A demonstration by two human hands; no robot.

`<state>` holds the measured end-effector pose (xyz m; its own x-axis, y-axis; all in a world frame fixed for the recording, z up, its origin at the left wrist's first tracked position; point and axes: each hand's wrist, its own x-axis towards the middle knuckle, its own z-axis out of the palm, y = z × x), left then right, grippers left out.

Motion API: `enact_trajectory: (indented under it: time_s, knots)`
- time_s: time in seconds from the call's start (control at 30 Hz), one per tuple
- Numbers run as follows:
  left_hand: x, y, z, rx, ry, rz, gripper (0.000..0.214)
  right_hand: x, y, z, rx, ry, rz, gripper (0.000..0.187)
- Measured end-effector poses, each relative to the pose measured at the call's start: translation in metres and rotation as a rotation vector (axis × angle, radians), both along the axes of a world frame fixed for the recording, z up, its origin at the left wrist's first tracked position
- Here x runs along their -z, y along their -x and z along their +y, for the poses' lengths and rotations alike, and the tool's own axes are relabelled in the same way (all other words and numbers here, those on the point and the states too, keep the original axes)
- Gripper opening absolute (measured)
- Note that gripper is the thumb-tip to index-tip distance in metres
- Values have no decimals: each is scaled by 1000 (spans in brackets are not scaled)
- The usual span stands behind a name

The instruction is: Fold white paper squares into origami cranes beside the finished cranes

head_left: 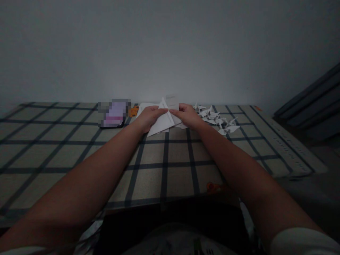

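Observation:
Both my hands hold a folded sheet of white paper [162, 122] in front of me, above the far part of the table. My left hand [148, 118] grips its left side, thumb on top and pointing inward. On the other side, my right hand [187, 115] pinches the paper with its thumb near the left thumb. The sheet has a pointed, slanted fold, and a part with faint printed lines stands up behind it. More white paper [145, 105] lies behind and beneath my hands. Most of my fingers are hidden behind the paper.
Several folded paper cranes [216, 118] lie to the right of my hands. A phone with a blurred screen [114, 113] stands at the left. The checked tablecloth [177, 173] covers the table, which meets a plain wall [170, 49]. Dark draped fabric [313, 106] hangs at the right.

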<state>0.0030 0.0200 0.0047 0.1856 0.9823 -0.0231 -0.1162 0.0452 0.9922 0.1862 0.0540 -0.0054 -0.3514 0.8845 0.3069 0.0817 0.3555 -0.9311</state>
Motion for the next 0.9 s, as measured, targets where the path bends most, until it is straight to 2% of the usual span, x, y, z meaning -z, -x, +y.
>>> enact_trajectory:
  time_s: [0.17, 0.3, 0.5, 0.7, 0.9]
  knots:
    - [3, 3, 3, 3, -3, 64, 28, 0, -2, 0, 34, 22, -22, 30]
    - [4, 3, 4, -2, -17, 68, 32, 1, -3, 0, -9, 48, 3, 31]
    - [0, 1, 0, -1, 2, 52, 22, -2, -1, -2, -52, 30, -10, 33]
    - [-1, 1, 1, 47, 46, -28, 22, -2, 3, -2, -20, -37, 64, 37]
    - [-1, 0, 1, -7, 32, -21, 18, -2, -1, -4, -50, 29, 13, 37]
